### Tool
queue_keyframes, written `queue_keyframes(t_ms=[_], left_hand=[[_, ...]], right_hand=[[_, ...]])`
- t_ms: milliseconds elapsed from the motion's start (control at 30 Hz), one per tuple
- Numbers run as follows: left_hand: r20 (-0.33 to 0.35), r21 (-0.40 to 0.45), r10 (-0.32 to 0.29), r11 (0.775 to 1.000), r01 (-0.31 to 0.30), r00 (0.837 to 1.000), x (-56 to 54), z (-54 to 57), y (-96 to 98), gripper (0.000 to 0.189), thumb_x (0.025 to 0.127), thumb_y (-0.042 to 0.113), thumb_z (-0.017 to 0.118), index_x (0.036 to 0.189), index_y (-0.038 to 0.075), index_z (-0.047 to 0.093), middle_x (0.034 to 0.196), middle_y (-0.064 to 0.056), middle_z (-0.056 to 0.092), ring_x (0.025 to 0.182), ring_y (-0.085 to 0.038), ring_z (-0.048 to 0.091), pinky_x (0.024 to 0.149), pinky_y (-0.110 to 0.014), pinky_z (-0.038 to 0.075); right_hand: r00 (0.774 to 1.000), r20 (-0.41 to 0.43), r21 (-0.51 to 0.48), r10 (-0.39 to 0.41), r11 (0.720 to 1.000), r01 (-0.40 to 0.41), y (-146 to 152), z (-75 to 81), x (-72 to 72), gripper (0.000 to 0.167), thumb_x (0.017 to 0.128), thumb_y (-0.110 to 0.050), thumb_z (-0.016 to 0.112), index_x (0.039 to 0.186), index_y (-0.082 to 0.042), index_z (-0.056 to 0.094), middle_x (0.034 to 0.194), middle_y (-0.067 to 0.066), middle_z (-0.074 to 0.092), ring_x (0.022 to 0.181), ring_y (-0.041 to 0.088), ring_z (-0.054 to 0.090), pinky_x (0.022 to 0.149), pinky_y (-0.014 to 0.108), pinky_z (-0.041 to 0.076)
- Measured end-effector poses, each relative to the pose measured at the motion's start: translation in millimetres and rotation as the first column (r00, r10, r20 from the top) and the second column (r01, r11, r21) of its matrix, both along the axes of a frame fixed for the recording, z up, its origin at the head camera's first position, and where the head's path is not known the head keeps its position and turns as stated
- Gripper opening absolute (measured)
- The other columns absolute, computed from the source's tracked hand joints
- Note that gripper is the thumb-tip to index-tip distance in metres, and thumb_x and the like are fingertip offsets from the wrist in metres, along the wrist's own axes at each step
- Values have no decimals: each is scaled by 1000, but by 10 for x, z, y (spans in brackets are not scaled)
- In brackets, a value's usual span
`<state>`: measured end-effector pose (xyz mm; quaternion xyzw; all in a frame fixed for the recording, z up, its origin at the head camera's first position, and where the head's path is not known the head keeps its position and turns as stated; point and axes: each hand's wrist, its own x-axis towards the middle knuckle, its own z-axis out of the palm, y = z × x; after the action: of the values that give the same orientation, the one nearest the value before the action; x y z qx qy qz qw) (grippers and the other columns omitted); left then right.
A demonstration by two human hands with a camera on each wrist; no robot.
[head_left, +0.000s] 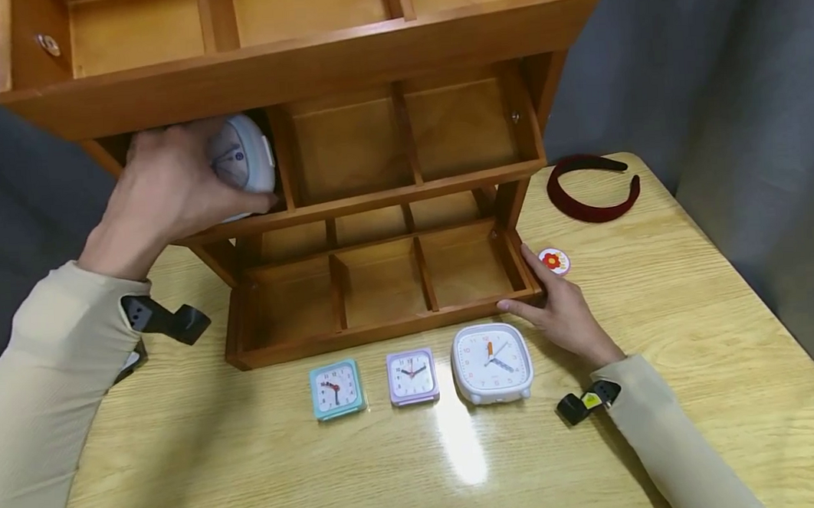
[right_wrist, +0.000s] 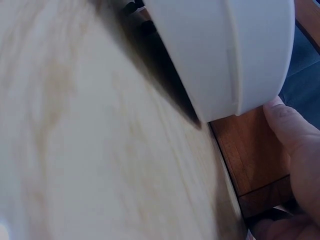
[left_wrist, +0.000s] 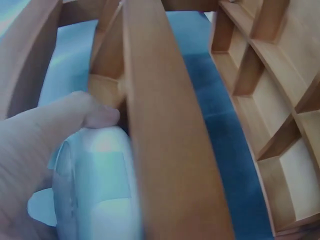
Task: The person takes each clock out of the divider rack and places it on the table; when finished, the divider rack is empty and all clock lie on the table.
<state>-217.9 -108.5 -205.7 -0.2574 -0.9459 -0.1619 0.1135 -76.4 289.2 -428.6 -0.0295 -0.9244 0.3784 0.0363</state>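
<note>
My left hand (head_left: 171, 178) grips a pale blue and white alarm clock (head_left: 258, 158) at the left compartment of the rack's middle tier. In the left wrist view the thumb lies over the top of this clock (left_wrist: 107, 185), close beside a wooden board. My right hand (head_left: 565, 311) holds the front right corner of the wooden tiered rack (head_left: 383, 328), thumb on the front and fingers along the side. Just left of that hand stands a white alarm clock (head_left: 492, 363). A purple clock (head_left: 413, 376) and a teal clock (head_left: 336, 390) lie in line with it.
The rack's three tiers are divided into compartments, and the top tier (head_left: 300, 56) overhangs the middle one. On the table (head_left: 694, 331) at right are a dark red headband (head_left: 587, 212) and a round flower badge (head_left: 555, 261). Grey curtains (head_left: 736, 75) hang behind.
</note>
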Motion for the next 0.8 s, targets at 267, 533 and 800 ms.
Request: queue_keyframes(t_ms=[267,533,800], left_hand=[[-71,-1,-33,999,33,997,181,17,-55,87,65,40,83,141,15,49,128,-24,52,108,-45,50,92,-62,39],[-81,-25,-5,1000,3,997,416,5,-163,93,62,44,85,144,29,45,137,-28,41,117,-50,41,78,-70,40],[-89,-10,-2,1000,1,996,805,-136,-264,92,58,43,87,140,27,50,128,-30,43,108,-48,40,62,-62,45]], right_hand=[[1000,-9,3,6,1000,-6,2,-11,1,97,81,-45,74,156,-24,15,155,19,32,137,44,37,109,60,30],[1000,2,-2,12,1000,-12,-13,1,-8,97,82,-45,74,156,-24,14,156,19,30,139,45,34,110,61,28],[999,-34,0,15,1000,-15,-17,-15,-15,96,82,-41,75,156,-24,16,150,23,38,134,47,40,107,61,32]])
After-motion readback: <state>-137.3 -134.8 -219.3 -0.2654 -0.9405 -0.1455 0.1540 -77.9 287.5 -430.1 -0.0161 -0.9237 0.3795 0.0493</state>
